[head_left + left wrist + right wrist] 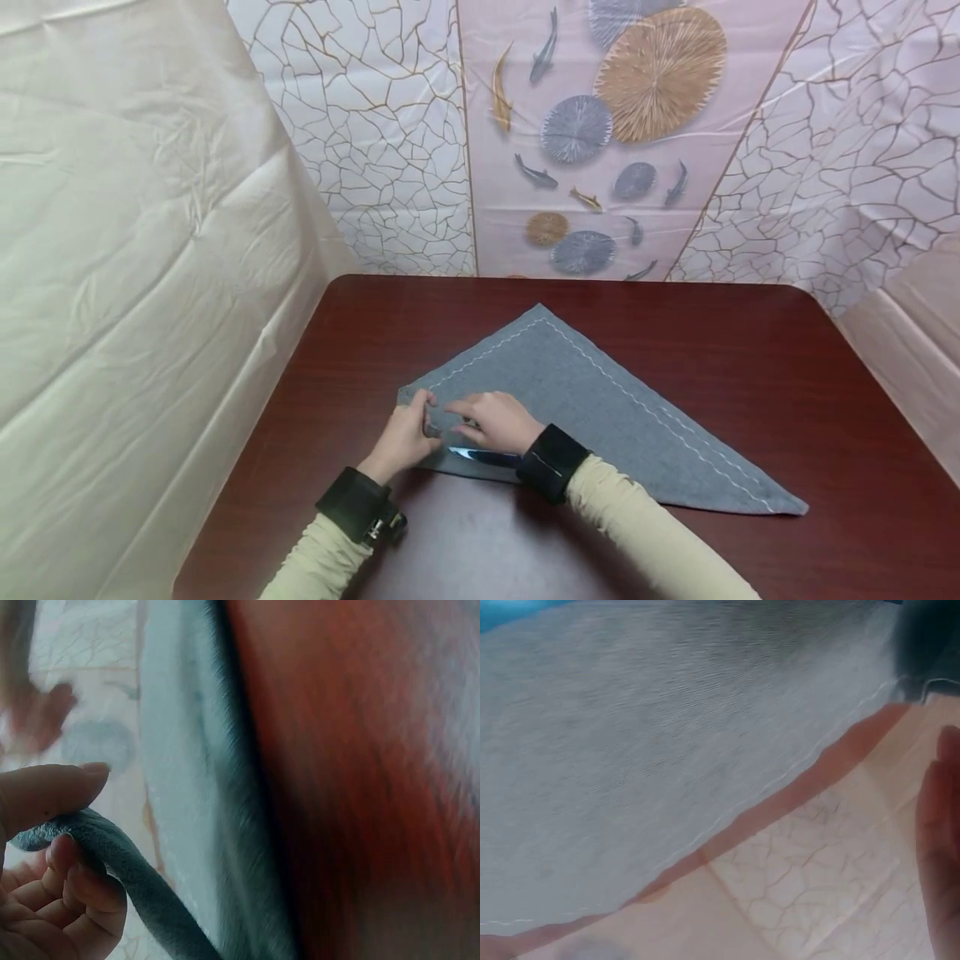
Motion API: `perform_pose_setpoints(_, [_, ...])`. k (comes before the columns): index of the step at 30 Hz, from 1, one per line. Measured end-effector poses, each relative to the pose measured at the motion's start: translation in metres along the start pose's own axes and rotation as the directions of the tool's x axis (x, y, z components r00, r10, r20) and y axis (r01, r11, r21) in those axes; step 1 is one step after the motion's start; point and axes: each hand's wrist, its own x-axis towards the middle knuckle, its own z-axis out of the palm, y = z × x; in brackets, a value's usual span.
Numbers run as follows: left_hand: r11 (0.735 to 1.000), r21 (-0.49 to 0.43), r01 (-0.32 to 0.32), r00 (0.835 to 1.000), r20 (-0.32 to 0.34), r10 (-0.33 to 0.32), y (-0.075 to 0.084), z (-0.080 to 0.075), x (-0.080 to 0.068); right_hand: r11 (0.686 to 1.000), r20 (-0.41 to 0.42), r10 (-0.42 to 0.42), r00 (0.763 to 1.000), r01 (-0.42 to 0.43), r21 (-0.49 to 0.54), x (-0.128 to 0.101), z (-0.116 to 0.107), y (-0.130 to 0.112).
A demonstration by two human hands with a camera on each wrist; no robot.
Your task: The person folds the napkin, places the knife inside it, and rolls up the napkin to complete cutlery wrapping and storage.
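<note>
The grey cloth [592, 408] lies mid-frame on the counter [720, 350], left end pinched by the left hand [403, 433]. The right hand [497, 419], fingers parted over it, is blurred in the left-wrist view, cropped in the right-wrist view.

sleeves [652, 533] cropped, left-wrist view's right fingers [54, 712] blurred

Left hand [401, 437] at one end of white-stitched grey cloth [585, 408], right hand [501, 421] near it, dark red bench [360, 333], patterned sheet [585, 150] behind
</note>
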Motion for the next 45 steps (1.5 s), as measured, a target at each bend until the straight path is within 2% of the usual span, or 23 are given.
perform_pose_setpoints(3, [1.0,-0.005,-0.016,1.0,0.004,0.016,0.002,0.008,0.001,0.997,-0.016,-0.059,0.998,0.058,-0.043,0.009,0.006,-0.005])
perform_pose_setpoints(6, [1.0,-0.025,-0.001,1.0,0.019,0.001,0.004,0.01,0.002,0.98,-0.026,-0.141,0.99,0.136,-0.146,0.014,0.011,-0.009])
perform_pose_setpoints(10, [0.999,-0.034,0.037,0.999,0.035,-0.036,0.007,0.01,0.004,0.912,-0.033,-0.25,0.968,0.224,-0.343,0.016,0.015,-0.013])
perform_pose_setpoints(12, [0.999,-0.026,0.039,0.999,0.034,-0.038,0.008,0.009,0.004,0.877,-0.042,-0.276,0.96,0.234,-0.419,0.016,0.016,-0.013])
perform_pose_setpoints(15, [0.999,0.012,0.044,0.999,0.029,-0.045,0.008,0.008,0.005,0.853,-0.07,-0.276,0.959,0.211,-0.478,0.015,0.017,-0.011])
perform_pose_setpoints(17, [0.995,0.059,0.076,0.996,0.044,-0.078,0.008,0.008,0.004,0.861,-0.094,-0.258,0.962,0.185,-0.474,0.011,0.015,-0.01])
perform_pose_setpoints(19, [0.985,0.126,0.118,0.99,0.067,-0.127,0.006,0.007,0.002,0.883,-0.12,-0.235,0.965,0.16,-0.44,0.007,0.012,-0.008])
perform_pose_setpoints(23, [0.949,0.239,0.204,0.964,0.118,-0.237,0.0,0.005,-0.005,0.935,-0.175,-0.215,0.961,0.151,-0.321,-0.004,0.002,-0.003])
perform_pose_setpoints(27, [0.928,0.275,0.252,0.945,0.137,-0.297,-0.008,0.003,-0.011,0.959,-0.237,-0.217,0.947,0.162,-0.232,-0.02,-0.011,0.003])
perform_pose_setpoints(30, [0.927,0.275,0.253,0.943,0.145,-0.301,-0.012,0.003,-0.014,0.965,-0.277,-0.219,0.936,0.164,-0.206,-0.034,-0.02,0.009])
perform_pose_setpoints(33, [0.935,0.258,0.242,0.945,0.156,-0.288,-0.008,0.004,-0.016,0.966,-0.298,-0.214,0.93,0.156,-0.206,-0.051,-0.031,0.015])
perform_pose_setpoints(39, [0.952,0.222,0.211,0.948,0.192,-0.255,0.005,0.009,-0.011,0.974,-0.29,-0.173,0.941,0.119,-0.194,-0.083,-0.046,0.023])
perform_pose_setpoints(45, [0.967,0.213,0.14,0.956,0.224,-0.187,0.014,0.019,-0.009,0.97,-0.289,-0.16,0.944,0.096,-0.222,-0.112,-0.051,0.032])
